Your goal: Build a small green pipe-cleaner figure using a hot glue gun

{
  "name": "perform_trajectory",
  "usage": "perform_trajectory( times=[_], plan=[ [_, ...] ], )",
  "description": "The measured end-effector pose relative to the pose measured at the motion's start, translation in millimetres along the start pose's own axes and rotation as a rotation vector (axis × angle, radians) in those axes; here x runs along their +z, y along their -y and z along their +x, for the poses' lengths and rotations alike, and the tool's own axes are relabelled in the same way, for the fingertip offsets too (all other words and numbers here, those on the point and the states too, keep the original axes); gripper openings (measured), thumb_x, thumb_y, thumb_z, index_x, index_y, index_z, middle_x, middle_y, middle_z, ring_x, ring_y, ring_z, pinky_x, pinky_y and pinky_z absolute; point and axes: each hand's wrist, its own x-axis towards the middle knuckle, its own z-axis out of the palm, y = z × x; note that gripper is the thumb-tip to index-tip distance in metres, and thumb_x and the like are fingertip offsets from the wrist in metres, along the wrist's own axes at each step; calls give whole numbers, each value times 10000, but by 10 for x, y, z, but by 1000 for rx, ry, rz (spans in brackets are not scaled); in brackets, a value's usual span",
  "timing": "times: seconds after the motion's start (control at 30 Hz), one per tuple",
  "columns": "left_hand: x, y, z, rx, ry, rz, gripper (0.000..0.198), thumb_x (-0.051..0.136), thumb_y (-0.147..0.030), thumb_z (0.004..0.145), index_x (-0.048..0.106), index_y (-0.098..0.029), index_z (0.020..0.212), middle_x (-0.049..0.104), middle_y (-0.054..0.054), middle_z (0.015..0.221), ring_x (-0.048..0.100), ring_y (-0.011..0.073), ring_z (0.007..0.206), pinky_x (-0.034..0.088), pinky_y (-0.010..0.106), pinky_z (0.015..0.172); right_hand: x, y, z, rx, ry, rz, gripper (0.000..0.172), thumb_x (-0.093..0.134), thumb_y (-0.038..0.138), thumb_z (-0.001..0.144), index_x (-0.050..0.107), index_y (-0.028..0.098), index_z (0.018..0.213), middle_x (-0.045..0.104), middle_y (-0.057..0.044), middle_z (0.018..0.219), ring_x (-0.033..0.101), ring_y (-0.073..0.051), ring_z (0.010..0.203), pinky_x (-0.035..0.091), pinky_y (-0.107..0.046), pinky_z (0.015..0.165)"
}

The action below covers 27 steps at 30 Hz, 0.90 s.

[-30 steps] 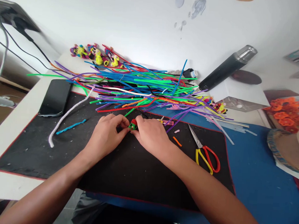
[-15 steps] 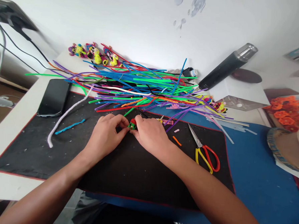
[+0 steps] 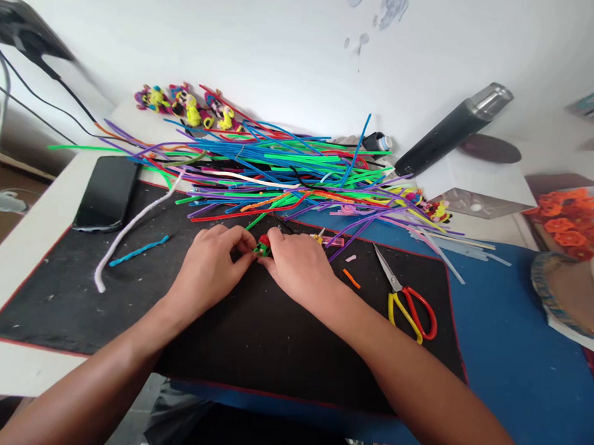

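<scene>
A small green and red figure (image 3: 262, 245), seemingly of twisted pipe cleaners, sits between my fingertips over the black mat (image 3: 271, 334). My left hand (image 3: 209, 263) pinches it from the left with thumb and forefinger. From the other side my right hand (image 3: 301, 261) closes on it, and its fingers cover much of the figure. Beyond my hands lies a heap of pipe cleaners (image 3: 280, 156) in many colours. Scissors (image 3: 406, 301) with a red and a yellow handle rest to the right of my right hand, near a short orange piece (image 3: 351, 278).
On the left are a black phone (image 3: 104, 194), a white pipe cleaner (image 3: 132, 230) and a blue twisted piece (image 3: 139, 251). Several colourful figures (image 3: 193, 111) lie at the back. A dark flask (image 3: 451, 134) leans by a white box (image 3: 478, 179); a straw hat (image 3: 566, 296) stands far right.
</scene>
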Motion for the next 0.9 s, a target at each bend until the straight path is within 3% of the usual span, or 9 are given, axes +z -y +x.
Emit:
perform_trajectory(
  times=[0.9],
  plan=[
    [-42, 76, -24, 51, -59, 27, 57, 730, -302, 927, 736, -259, 890, 778, 24, 854, 696, 283, 867, 492, 428, 864, -33, 15, -18, 16, 6, 11, 286, 707, 391, 1086, 648, 136, 1201, 830, -149, 952, 817, -326, 915, 542, -381, 775]
  ],
)
